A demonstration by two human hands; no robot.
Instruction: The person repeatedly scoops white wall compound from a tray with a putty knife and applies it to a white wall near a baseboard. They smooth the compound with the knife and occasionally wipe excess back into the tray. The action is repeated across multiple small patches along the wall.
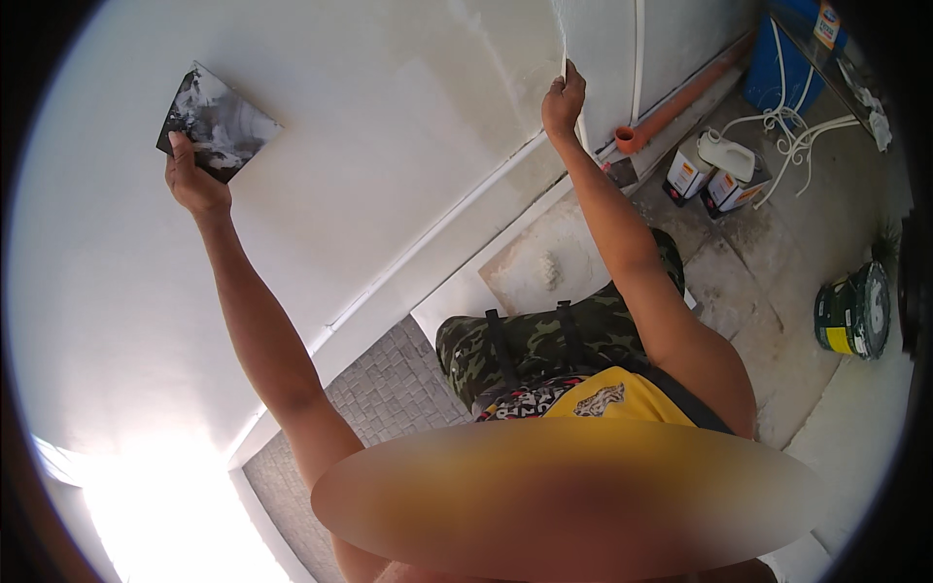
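Note:
My left hand [197, 181] is raised at the wall's left side, its thumb and fingers closed on the lower edge of a dark square board [225, 124]. White and grey paste is smeared across the board's face. Further right, my right hand [564, 105] is closed around a thin, light-coloured tool [564, 68] seen edge-on; its exact kind is hard to make out. That tool touches or nearly touches the pale wall [389, 126] beside a rough white vertical line. Damp-looking, darker patches show on the wall left of this hand.
White pipes [638, 58] run along the wall, with an orange pipe [680, 102] near the floor. Rectangular cans [688, 173] and a white jug [726, 155] stand at right. Beyond are a white metal frame [799, 146], a blue bin [777, 73] and a dark green bucket [850, 311].

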